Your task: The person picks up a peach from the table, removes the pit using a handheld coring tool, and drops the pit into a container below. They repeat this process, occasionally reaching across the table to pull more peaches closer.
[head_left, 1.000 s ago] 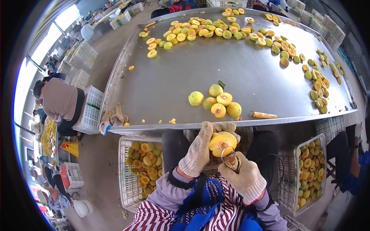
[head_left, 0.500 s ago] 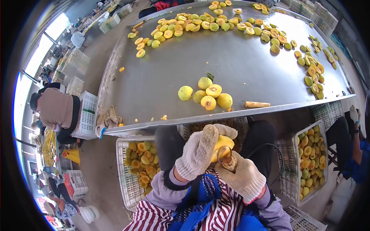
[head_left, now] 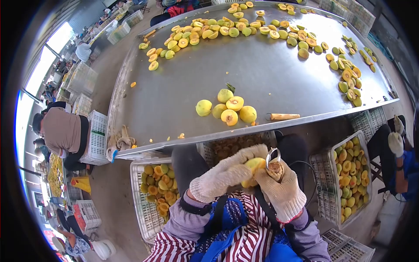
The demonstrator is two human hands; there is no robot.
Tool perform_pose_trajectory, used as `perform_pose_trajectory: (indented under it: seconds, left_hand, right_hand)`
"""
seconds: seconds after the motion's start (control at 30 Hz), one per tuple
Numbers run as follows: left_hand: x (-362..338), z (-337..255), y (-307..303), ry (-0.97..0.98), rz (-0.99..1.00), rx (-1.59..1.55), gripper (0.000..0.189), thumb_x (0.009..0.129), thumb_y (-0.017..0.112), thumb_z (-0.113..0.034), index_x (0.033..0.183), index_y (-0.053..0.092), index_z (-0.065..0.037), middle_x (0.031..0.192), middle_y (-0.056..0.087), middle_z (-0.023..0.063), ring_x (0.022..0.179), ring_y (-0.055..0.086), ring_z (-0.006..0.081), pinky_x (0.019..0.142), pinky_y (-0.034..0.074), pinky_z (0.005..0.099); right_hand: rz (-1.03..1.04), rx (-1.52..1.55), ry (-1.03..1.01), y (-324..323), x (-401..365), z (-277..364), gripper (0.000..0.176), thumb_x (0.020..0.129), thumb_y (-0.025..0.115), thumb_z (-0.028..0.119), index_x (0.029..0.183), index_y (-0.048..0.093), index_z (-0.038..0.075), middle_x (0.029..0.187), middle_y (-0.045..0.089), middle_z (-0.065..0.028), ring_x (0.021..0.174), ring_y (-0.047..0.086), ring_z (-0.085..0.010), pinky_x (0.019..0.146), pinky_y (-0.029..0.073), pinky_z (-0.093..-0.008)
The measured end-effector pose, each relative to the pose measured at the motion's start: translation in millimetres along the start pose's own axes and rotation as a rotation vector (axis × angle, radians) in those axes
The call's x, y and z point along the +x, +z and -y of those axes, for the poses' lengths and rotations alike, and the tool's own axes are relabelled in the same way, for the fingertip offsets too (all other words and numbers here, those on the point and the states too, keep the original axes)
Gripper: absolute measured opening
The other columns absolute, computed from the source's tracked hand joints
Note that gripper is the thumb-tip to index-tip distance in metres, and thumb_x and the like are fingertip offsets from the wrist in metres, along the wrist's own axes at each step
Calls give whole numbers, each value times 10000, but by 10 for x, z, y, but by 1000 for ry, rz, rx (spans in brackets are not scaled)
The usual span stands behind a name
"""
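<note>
My left hand (head_left: 229, 173), in a pale knitted glove, is closed around a yellow peach (head_left: 254, 168) above my lap. The peach is blurred and partly hidden by the fingers. My gloved right hand (head_left: 283, 192) grips a pitting knife (head_left: 274, 156) with a metal loop that points up and a brown, worn handle end. The loop stands just right of the peach, and the right fingertips are beside the fruit. On the metal table in front lies a small group of whole and cut peaches (head_left: 234, 103), with a wooden-handled tool (head_left: 284, 116) to their right.
The metal table (head_left: 183, 100) carries rows of peach halves (head_left: 209, 29) along its far and right sides. Crates of peaches stand at my left (head_left: 139, 205) and right (head_left: 323, 192). A glove (head_left: 121, 139) lies on the table's left corner. Other people sit nearby.
The loop of the knife has swung upward and moved right, off the front of the peach. My left hand has tilted flatter with the peach. The view has shifted slightly.
</note>
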State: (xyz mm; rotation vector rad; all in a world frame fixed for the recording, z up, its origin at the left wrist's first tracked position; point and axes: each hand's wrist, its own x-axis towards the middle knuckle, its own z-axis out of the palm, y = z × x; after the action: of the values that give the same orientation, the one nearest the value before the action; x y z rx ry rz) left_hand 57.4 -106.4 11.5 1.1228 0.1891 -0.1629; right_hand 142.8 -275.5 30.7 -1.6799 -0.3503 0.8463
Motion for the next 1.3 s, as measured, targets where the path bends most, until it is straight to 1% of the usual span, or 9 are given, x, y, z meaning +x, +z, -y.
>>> perform_pose_trajectory:
  seconds: [0.3, 0.4, 0.43, 0.53, 0.77, 0.93, 1.07, 1.13, 1.3]
  left_hand:
    - [66, 170, 140, 444, -352, -436, 591, 982, 582, -514, 1362, 514, -67, 1429, 499, 198, 1254, 571, 375, 925, 578, 456]
    - [28, 189, 172, 479, -307, -384, 504, 1013, 578, -392, 1381, 486, -61, 1446, 499, 161, 1270, 561, 339, 1043, 497, 459]
    - [16, 190, 190, 475, -307, -384, 504, 1013, 578, -392, 1381, 486, -61, 1446, 499, 161, 1270, 561, 339, 1043, 497, 459]
    - [4, 177, 255, 520, -308, -302, 499, 1020, 572, -380, 1386, 479, -53, 1441, 508, 164, 1254, 574, 325, 1052, 488, 444]
    - [-4, 204, 339, 661, -287, -105, 453, 1033, 561, -295, 1391, 487, -28, 1415, 538, 174, 1227, 590, 304, 1037, 482, 418]
    - [-5, -22, 351, 592, -341, 243, 525, 1026, 549, -429, 1356, 526, -22, 1339, 583, 213, 1130, 639, 323, 971, 524, 422]
    - [106, -263, 362, 730, -321, 768, 344, 1013, 582, -251, 1222, 624, 20, 1236, 647, 189, 1016, 681, 250, 912, 529, 345]
    - [117, -381, 382, 304, -218, 673, 279, 1002, 602, -200, 1171, 649, 17, 1197, 671, 162, 1007, 683, 235, 885, 538, 341]
    - [246, -366, 324, 706, 17, 805, 202, 885, 706, -183, 1052, 703, -70, 1110, 704, 115, 1007, 701, 308, 792, 576, 371]
  right_hand:
    - [103, -283, -154, 108, -68, -156, 301, 872, 745, 248, 1046, 646, 23, 788, 696, -159, 704, 703, -340, 639, 551, -378]
    - [101, -233, -235, 173, -55, -189, 326, 872, 743, 240, 1092, 646, 21, 795, 701, -155, 724, 715, -332, 650, 562, -377]
    - [126, -211, -126, 173, -68, -65, 306, 868, 721, 163, 1115, 637, 3, 802, 682, -61, 718, 615, -92, 691, 533, -292]
    - [109, -234, -288, 178, -67, -177, 350, 869, 748, 229, 1126, 645, 15, 813, 703, -163, 748, 723, -325, 664, 575, -368]
    - [140, -111, -341, 202, -100, -241, 292, 889, 737, 202, 1085, 641, 9, 821, 703, -143, 717, 720, -284, 656, 570, -356]
    - [376, 130, -85, 88, -126, -93, 239, 951, 687, 223, 1055, 643, 12, 770, 665, -23, 608, 610, -126, 572, 528, -288]
    - [485, 301, 277, -107, -106, 136, 236, 908, 736, 211, 988, 643, 10, 699, 600, -12, 538, 537, -65, 470, 429, -218]
    - [619, 371, 375, -168, -79, 61, 270, 962, 674, 278, 1024, 642, 18, 678, 582, 1, 516, 505, -61, 469, 424, -220]
    - [787, 614, 391, -303, -101, -133, 280, 937, 698, 262, 1043, 624, 14, 711, 575, 5, 549, 505, -57, 469, 411, -217]
